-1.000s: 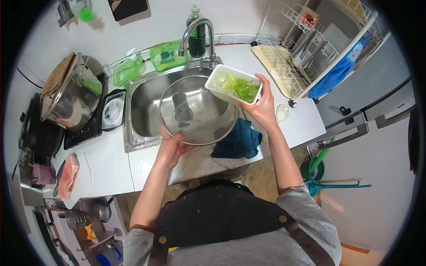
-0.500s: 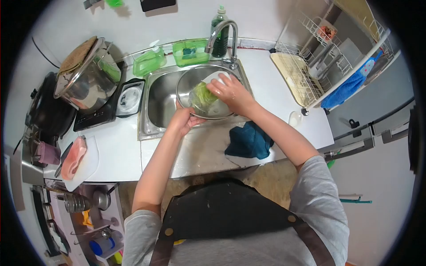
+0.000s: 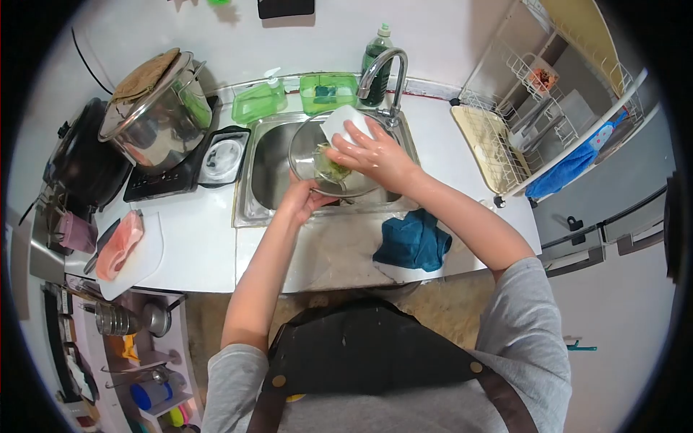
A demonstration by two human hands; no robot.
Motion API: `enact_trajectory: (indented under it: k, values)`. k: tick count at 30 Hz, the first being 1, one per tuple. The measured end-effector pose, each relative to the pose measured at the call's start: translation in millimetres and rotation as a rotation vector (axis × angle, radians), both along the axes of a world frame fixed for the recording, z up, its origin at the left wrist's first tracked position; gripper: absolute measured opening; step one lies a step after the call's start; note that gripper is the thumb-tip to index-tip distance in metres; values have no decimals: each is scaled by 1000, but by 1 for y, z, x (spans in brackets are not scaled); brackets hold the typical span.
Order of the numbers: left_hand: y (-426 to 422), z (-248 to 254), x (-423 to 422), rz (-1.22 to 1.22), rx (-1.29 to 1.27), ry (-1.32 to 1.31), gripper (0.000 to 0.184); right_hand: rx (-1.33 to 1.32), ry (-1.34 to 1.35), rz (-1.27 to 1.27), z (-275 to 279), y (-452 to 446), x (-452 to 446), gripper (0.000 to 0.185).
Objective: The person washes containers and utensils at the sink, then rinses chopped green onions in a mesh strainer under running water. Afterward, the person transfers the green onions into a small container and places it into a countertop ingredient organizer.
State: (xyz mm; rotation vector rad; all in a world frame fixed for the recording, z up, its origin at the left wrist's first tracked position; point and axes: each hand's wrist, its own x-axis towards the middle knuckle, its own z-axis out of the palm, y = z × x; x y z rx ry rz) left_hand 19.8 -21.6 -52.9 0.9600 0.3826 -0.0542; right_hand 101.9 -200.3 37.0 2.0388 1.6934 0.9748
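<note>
Glass bowl (image 3: 303,155) held over the sink (image 3: 263,180), its near rim grasped by the left hand (image 3: 303,201), fingers curled under the edge. White container (image 3: 339,121) gripped in the right hand (image 3: 375,155), tipped above the bowl, fingers spread across its side. Pale green shredded vegetable (image 3: 332,169) seen inside the bowl, below the container's mouth. Faucet (image 3: 386,68) arched just behind the container; bottle of green liquid (image 3: 377,65) stood beside it. Two green trays noted along the wall behind the sink, a pump dispenser (image 3: 273,83) set at the left one. Dark teal cloth (image 3: 413,240) crumpled on the counter (image 3: 325,252), near the sink's right front corner. On the left, pink meat (image 3: 120,247) laid on a white board (image 3: 148,263), a knife (image 3: 103,245) beside it. Large steel pot (image 3: 162,119) placed on a black cooktop (image 3: 162,180).
</note>
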Motion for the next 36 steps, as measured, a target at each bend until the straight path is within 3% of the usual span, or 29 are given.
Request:
enact_trajectory:
  k: [10, 13, 16, 19, 22, 25, 29, 31, 36]
  values:
    - [-11, 5, -1, 20, 145, -20, 76, 162, 221, 30, -7, -32, 3, 60]
    - [-4, 1, 0, 30, 88, -12, 78, 363, 473, -70, -9, -49, -1, 67]
    - [-1, -3, 3, 72, 36, 38, 80, 734, 695, -12, -18, -60, -1, 76]
    - [-8, -1, 1, -5, 70, 51, 81, 814, 686, -3, -20, -64, -4, 79]
    - [-12, -3, 4, 7, 36, 34, 80, 547, 469, -80, -18, -73, -3, 81]
    - [-9, -10, 2, -14, 76, 38, 82, 707, 417, -146, -24, -83, 7, 82]
    - [3, -18, 0, 47, -50, 28, 88, 1189, 613, -510, -49, -111, 26, 88]
    - [10, -21, -1, -17, 48, 36, 90, 1341, 637, -664, -71, -135, 42, 92]
    - [12, -16, -3, 12, 92, 39, 88, 1361, 771, -763, -129, -176, 54, 101]
